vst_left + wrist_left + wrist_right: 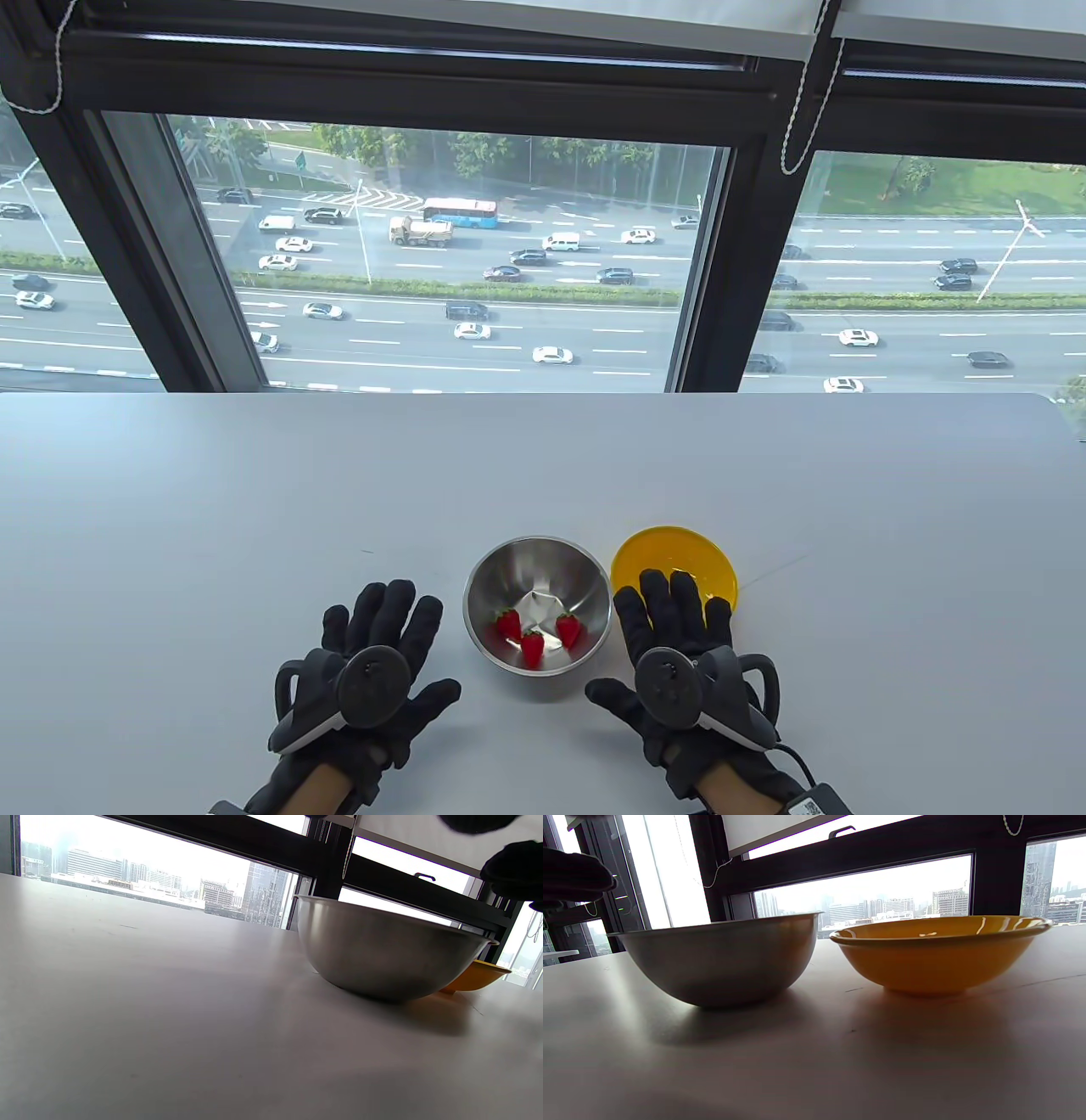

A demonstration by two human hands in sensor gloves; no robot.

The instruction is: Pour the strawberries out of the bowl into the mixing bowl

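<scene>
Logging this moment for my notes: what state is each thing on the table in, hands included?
Mixing bowl: upright, holds three strawberries.
Yellow bowl: upright, visible part empty.
Left hand: fingers spread, holding nothing.
Right hand: fingers spread, holding nothing, overlapping the yellow bowl from above.

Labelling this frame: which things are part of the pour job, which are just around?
Job:
- steel bowl, holding three strawberries
- yellow bowl, upright, looks empty
- left hand and right hand, both spread flat, holding nothing

Just around:
- table
- window
</scene>
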